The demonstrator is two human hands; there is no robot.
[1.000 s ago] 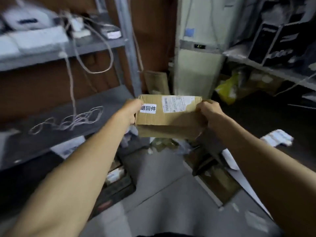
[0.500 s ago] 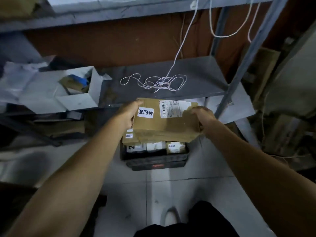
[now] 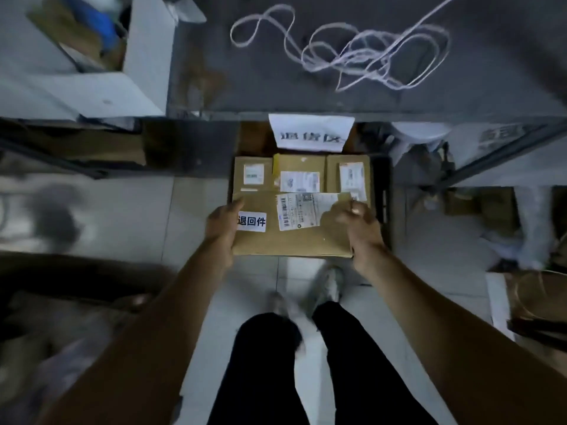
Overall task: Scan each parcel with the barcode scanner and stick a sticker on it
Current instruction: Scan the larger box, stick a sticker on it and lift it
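Note:
A flat brown cardboard parcel (image 3: pixel 294 237) is held between both hands over a dark crate (image 3: pixel 383 191) on the floor. My left hand (image 3: pixel 222 228) grips its left edge, thumb on top beside a white sticker (image 3: pixel 252 221) with black characters. My right hand (image 3: pixel 360 228) grips the right edge, fingers curled over the top near a torn shipping label (image 3: pixel 299 210). Three more brown parcels (image 3: pixel 302 171) with white labels lie in the crate just beyond it. No barcode scanner is in view.
A grey shelf (image 3: pixel 276 87) runs across above the crate, carrying a tangle of white cord (image 3: pixel 352 53) and an open white box (image 3: pixel 141 56). A white paper sign (image 3: pixel 310 131) hangs from the shelf edge. Boxes lie on the floor at right (image 3: pixel 534 302). My legs and shoes (image 3: pixel 325 286) stand below.
The view tipped down toward the floor, and both hands carried the parcel lower, close over the crate of parcels. The grip on both edges is unchanged.

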